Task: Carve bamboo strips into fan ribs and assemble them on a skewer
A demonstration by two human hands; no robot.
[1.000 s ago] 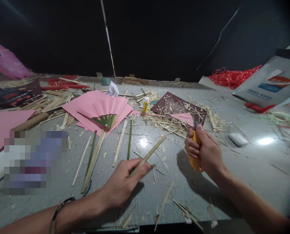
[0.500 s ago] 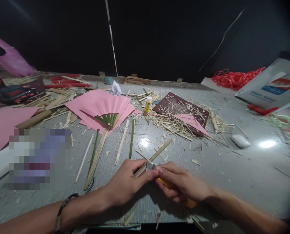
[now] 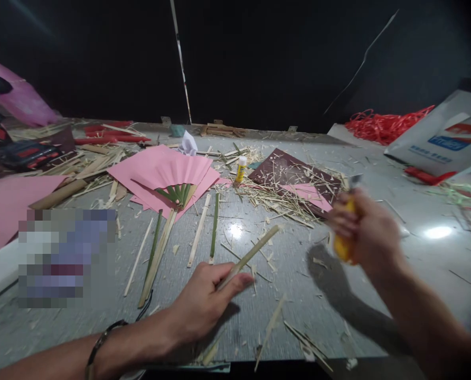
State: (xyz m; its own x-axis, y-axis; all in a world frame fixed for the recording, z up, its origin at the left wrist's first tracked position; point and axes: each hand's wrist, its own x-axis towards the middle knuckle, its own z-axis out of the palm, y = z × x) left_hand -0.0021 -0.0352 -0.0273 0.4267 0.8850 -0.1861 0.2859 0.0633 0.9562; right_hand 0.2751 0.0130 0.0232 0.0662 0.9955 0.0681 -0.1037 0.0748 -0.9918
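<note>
My left hand [image 3: 207, 298] is closed on a bamboo strip [image 3: 255, 253], pinched between thumb and fingers, its free end slanting up to the right. Raised above the table on the right, my right hand [image 3: 372, 229] grips a yellow-handled utility knife [image 3: 344, 240]. The knife's blade points up and is blurred by motion. Beyond my left hand lie a pale bamboo slat [image 3: 199, 229] and a green bamboo slat [image 3: 214, 227]. A pink folding fan [image 3: 180, 171] with bamboo ribs rests on pink paper [image 3: 134, 163] behind them.
A yellow glue stick [image 3: 241, 170] stands near a dark brown board [image 3: 277, 166] strewn with shavings. At the right are a white bag [image 3: 441, 137], red plastic string [image 3: 386, 126] and a white mouse partly behind my hand. A power drill [image 3: 25, 153] lies far left.
My right hand has lifted the utility knife off the bamboo strip and swung it up to the right. My left hand still holds the strip in about the same place.
</note>
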